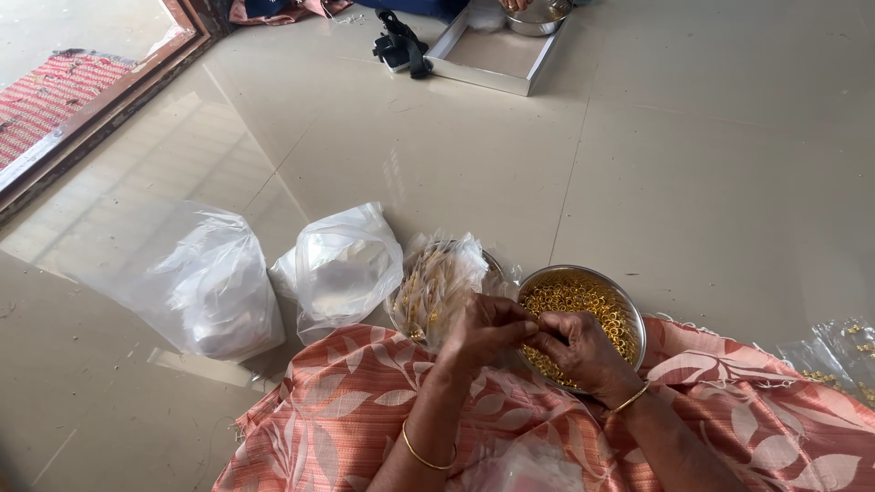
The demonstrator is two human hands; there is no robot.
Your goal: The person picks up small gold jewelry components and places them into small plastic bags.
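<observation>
Gold rings (pixel 583 305): heaped in a steel bowl (pixel 629 310) just beyond the fingertips; the heap is high, so by the look of it much is left to handle.
Right hand (pixel 579 351): curled over the near rim of the bowl; fingertips pinched shut on something too small to make out, likely a ring.
Left hand (pixel 483 330): fingers bent, tips meeting the right hand's at the pinch; wrist resting on the orange leaf-print cloth (pixel 365 410).
Packets (pixel 436 284): small clear packets with gold pieces, piled just left of the pinch; seemingly finished ones.
Plastic bags (pixel 342 269): two, further left.
Tray (pixel 483 59): far ahead; another person's bowl (pixel 538 16) on it.
</observation>
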